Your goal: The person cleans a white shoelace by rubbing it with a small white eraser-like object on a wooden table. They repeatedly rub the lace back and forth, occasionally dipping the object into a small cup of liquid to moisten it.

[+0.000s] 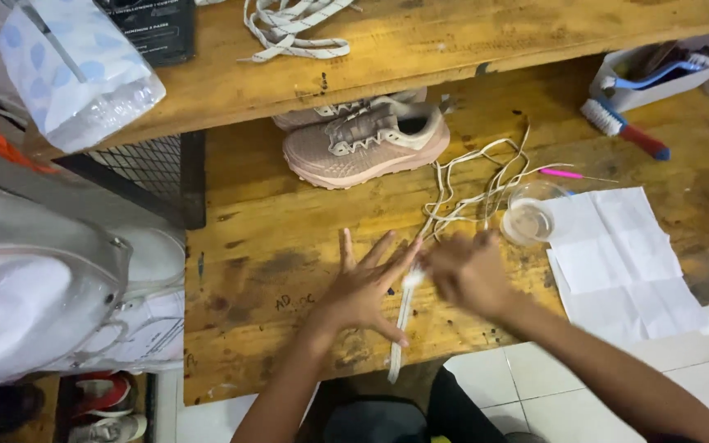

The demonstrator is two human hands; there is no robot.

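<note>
I see my left hand (363,289) splayed flat, fingers released, on the wooden table (256,271), touching a white shoelace (410,283). My right hand (469,271), blurred, is clenched around that lace just beside it. A pink sneaker (367,143) sits at twelve o'clock, a clear cup (527,220) at two.

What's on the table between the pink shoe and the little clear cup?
In the head view, the loose white shoelace lies in tangled loops between the pink shoe and the clear cup. The rest of that stretch is bare wooden table.
</note>
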